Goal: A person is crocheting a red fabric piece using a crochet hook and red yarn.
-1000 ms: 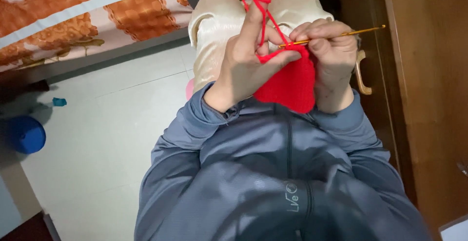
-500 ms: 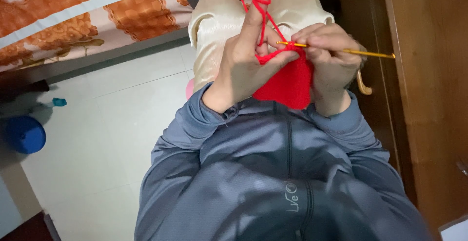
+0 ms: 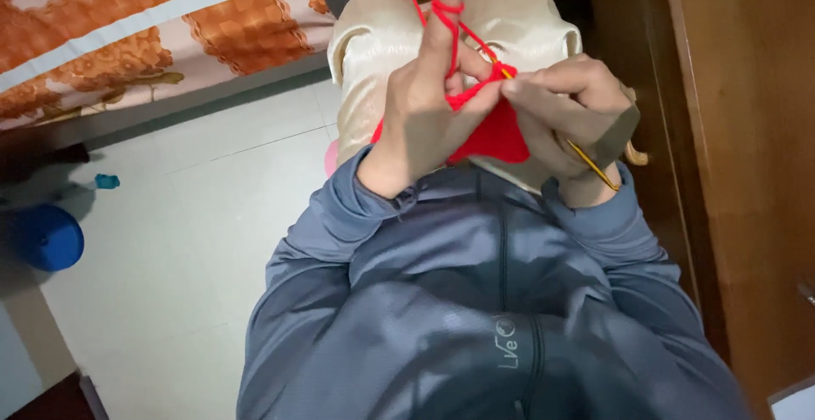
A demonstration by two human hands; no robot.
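My left hand (image 3: 424, 106) is raised with its index finger up, and red yarn (image 3: 448, 14) is wound around that finger and runs up out of view. The same hand pinches the top edge of a red crocheted piece (image 3: 497, 135) that hangs between both hands. My right hand (image 3: 564, 106) grips a thin yellow crochet hook (image 3: 594, 165); its tip is at the edge of the red piece and its handle points down to the right. Both hands are over a cream satin bag (image 3: 382, 38) in front of my grey-blue sleeves.
A bed with an orange and pink patterned cover (image 3: 170, 38) runs along the top left. A blue round tub (image 3: 47, 237) and a small teal object (image 3: 107, 181) lie on the pale tiled floor (image 3: 187, 242). A dark wooden cabinet (image 3: 730, 131) stands at the right.
My right hand has turned the hook: its handle pointed out to the right before and now points down and right. Both hands have stayed at the red piece.
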